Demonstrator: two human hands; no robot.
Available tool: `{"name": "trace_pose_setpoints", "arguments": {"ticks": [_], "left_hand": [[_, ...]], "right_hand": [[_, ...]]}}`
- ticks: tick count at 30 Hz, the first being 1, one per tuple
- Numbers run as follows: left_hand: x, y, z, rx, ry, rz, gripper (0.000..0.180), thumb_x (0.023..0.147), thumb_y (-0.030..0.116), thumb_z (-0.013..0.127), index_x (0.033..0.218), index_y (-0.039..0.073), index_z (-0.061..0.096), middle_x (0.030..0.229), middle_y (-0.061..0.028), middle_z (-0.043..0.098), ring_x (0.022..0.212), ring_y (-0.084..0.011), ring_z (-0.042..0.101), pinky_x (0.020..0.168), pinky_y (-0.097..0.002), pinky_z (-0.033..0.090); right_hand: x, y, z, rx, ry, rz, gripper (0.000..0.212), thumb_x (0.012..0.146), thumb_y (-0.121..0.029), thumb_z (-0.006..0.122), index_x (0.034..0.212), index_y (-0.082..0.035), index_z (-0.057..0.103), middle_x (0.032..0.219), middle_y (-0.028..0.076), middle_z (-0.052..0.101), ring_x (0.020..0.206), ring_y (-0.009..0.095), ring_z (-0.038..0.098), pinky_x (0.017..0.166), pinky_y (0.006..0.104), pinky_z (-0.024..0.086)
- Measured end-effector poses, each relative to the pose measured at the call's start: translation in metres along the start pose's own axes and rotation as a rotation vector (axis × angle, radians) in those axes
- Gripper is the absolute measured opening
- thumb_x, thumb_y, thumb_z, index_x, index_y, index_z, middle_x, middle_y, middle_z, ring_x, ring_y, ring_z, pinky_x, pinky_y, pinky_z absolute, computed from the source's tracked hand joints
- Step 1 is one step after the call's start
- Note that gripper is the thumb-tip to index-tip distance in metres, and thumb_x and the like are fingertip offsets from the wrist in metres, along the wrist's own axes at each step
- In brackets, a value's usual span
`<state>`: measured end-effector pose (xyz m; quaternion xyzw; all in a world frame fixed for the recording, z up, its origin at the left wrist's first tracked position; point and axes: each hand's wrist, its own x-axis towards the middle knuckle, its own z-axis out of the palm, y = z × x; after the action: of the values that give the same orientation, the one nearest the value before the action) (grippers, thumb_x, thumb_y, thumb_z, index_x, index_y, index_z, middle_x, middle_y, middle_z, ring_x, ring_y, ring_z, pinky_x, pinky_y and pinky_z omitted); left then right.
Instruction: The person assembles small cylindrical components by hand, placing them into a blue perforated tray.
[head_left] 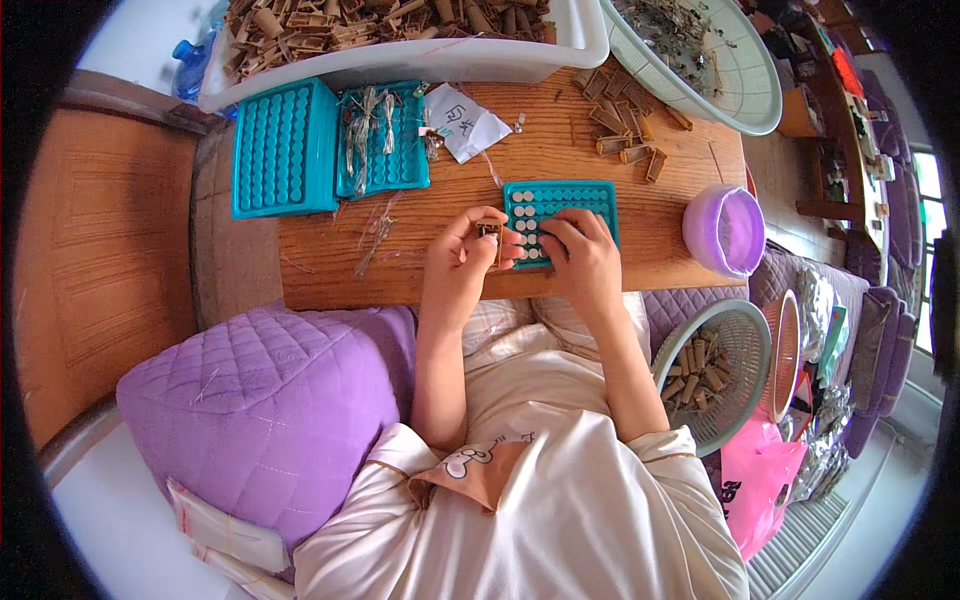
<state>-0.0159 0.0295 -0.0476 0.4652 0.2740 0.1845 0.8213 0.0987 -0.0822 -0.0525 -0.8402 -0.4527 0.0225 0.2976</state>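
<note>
My left hand (458,262) is closed round a small brown plastic casing (489,229), held upright at the near left edge of a teal tray. Something whitish shows at the thumb, too small to name. The teal tray (598,187) lies on the wooden table and has rows of round pockets. White round discs (530,212) fill some pockets on its left side. Over the tray's right half, my right hand (588,262) has thumb and fingers bent together beside the discs. Whatever it pinches, if anything, is hidden by the fingers.
Loose brown casings (625,120) lie at the far right of the wooden table (350,285). Behind stand a white bin (480,62) and a pale green basket (760,95). Stacked teal trays (285,145) are at left, a purple container (700,235) at right, a grey-green basket (755,350) beside me.
</note>
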Motion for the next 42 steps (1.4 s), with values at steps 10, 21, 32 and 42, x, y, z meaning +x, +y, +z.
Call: {"name": "trace_pose_setpoints", "arguments": {"ticks": [10, 21, 32, 42], "left_hand": [[-0.009, 0.008, 0.003, -0.027, -0.229, 0.009, 0.025, 0.084, 0.008, 0.043, 0.107, -0.001, 0.044, 0.087, -0.0067, 0.056, 0.079, -0.0111, 0.055, 0.066, -0.0236, 0.047], [-0.001, -0.001, 0.001, -0.010, -0.186, -0.020, 0.023, 0.083, 0.008, 0.041, 0.104, -0.001, 0.046, 0.085, -0.0061, 0.056, 0.075, -0.0089, 0.055, 0.062, -0.0220, 0.046], [-0.004, 0.004, 0.000, 0.016, -0.108, -0.068, 0.023, 0.083, 0.011, 0.040, 0.102, 0.001, 0.049, 0.085, -0.0087, 0.057, 0.071, -0.0131, 0.058, 0.062, -0.0234, 0.048], [-0.015, 0.002, 0.018, -0.098, -0.321, -0.035, 0.027, 0.084, 0.007, 0.045, 0.110, -0.003, 0.042, 0.091, -0.0051, 0.054, 0.079, -0.0083, 0.052, 0.069, -0.0221, 0.046]], "right_hand": [[0.005, -0.040, -0.021, 0.359, 0.214, -0.071, 0.014, 0.063, 0.000, 0.063, 0.076, -0.004, 0.057, 0.086, 0.009, 0.055, 0.074, 0.023, 0.055, 0.064, 0.0303, 0.046], [0.001, -0.028, -0.023, 0.410, -0.028, -0.178, 0.023, 0.066, -0.001, 0.060, 0.090, -0.003, 0.057, 0.091, 0.011, 0.055, 0.084, 0.027, 0.053, 0.071, 0.0335, 0.044], [-0.010, -0.007, -0.007, 0.152, 0.010, 0.086, 0.011, 0.067, -0.004, 0.060, 0.078, -0.003, 0.056, 0.080, 0.010, 0.053, 0.073, 0.024, 0.053, 0.060, 0.0311, 0.044], [-0.005, -0.044, -0.031, 0.473, 0.174, 0.026, 0.011, 0.068, 0.005, 0.057, 0.077, -0.001, 0.055, 0.080, 0.010, 0.056, 0.068, 0.020, 0.057, 0.055, 0.0261, 0.047]]}}
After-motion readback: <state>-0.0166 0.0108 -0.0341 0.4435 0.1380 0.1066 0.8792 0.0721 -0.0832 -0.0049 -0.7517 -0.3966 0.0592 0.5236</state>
